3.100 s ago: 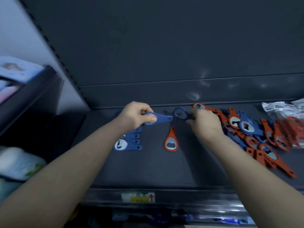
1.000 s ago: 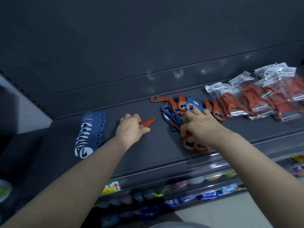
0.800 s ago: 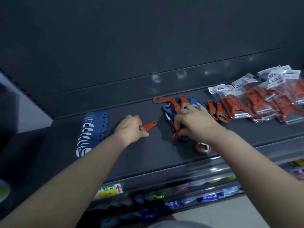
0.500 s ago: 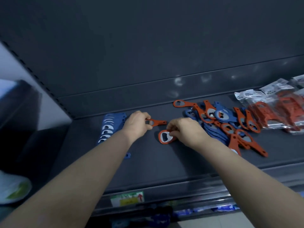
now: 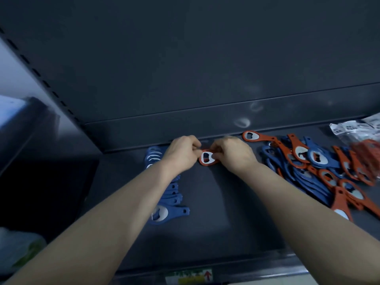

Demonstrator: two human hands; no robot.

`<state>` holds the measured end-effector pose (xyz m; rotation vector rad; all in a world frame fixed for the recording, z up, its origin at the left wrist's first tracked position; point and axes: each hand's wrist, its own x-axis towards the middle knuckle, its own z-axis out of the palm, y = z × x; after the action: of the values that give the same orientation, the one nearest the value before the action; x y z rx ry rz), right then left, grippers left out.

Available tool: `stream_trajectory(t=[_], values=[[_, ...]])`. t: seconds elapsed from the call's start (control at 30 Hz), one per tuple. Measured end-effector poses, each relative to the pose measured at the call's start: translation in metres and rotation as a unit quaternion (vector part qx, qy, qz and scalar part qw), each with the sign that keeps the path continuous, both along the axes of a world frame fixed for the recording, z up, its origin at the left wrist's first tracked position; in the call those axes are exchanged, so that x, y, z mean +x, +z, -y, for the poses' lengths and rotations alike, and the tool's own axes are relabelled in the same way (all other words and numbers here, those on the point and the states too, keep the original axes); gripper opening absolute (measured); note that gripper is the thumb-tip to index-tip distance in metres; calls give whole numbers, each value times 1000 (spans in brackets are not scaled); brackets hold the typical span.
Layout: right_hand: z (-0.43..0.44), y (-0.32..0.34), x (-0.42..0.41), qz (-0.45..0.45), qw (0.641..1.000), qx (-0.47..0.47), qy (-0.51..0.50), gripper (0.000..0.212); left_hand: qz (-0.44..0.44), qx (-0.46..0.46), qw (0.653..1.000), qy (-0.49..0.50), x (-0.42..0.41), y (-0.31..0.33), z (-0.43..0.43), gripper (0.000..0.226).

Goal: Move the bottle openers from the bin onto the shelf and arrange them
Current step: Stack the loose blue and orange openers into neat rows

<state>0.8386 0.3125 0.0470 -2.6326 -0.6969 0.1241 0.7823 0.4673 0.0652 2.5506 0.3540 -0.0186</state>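
Brought together at the rear of the shelf (image 5: 216, 212), after working apart half a second ago: left hand (image 5: 181, 155) and right hand (image 5: 232, 156), fingers curled, pinching a red opener (image 5: 207, 158) from either side. Held low over the shelf, just right of the blue row (image 5: 164, 210) and well clear of the mixed pile (image 5: 308, 161). Possibly a second red tucked under the left fingers, carried over from earlier, but too hidden to tell. Right hand gone from the pile beside the packets (image 5: 357, 130), one red fetched across. Judged from that: sorting by colour under way, blues lined up, a red row just being started at the back, many openers left waiting in the pile.
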Motion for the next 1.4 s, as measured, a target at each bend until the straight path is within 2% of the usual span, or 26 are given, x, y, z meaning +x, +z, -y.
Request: stream_trajectory(t=[0.17, 0.3, 0.4, 0.47, 0.57, 0.7, 0.83, 0.9, 1.0, 1.2, 1.3, 1.4], values=[[12, 10, -4, 57, 998, -1, -6, 17, -16, 127, 990, -64, -13, -5, 7, 30], [61, 23, -12, 79, 997, -6, 4, 20, 94, 138, 981, -103, 5, -3, 40, 22], [101, 28, -21, 98, 995, -25, -7, 23, 75, 174, 964, -187, 32, -7, 86, 35], [127, 28, -27, 94, 995, -36, -20, 23, 63, 207, 954, -207, 50, -13, 109, 46], [165, 29, -33, 69, 997, -41, -24, 29, 44, 225, 957, -180, 70, -20, 128, 48], [212, 26, -39, 68, 997, -23, -35, 34, 52, 260, 954, -137, 73, -21, 144, 27], [245, 26, -47, 13, 1000, 6, 23, 37, 57, 225, 967, -101, 67, -21, 153, 23], [257, 27, -49, -19, 997, -40, 66, 42, 59, 217, 972, -72, 63, -22, 158, 25], [268, 30, -50, -42, 987, -112, 110, 36, 76, 206, 975, -32, 53, -23, 167, 36], [263, 39, -45, 22, 974, -181, 136, 27, 56, 214, 975, 2, 37, -21, 170, 44], [257, 40, -40, 29, 984, -124, 126, 20, 55, 217, 974, 22, 35, -20, 162, 32], [246, 37, -33, -13, 997, 13, 76, 20, 40, 212, 976, 27, 42, -15, 155, 27]])
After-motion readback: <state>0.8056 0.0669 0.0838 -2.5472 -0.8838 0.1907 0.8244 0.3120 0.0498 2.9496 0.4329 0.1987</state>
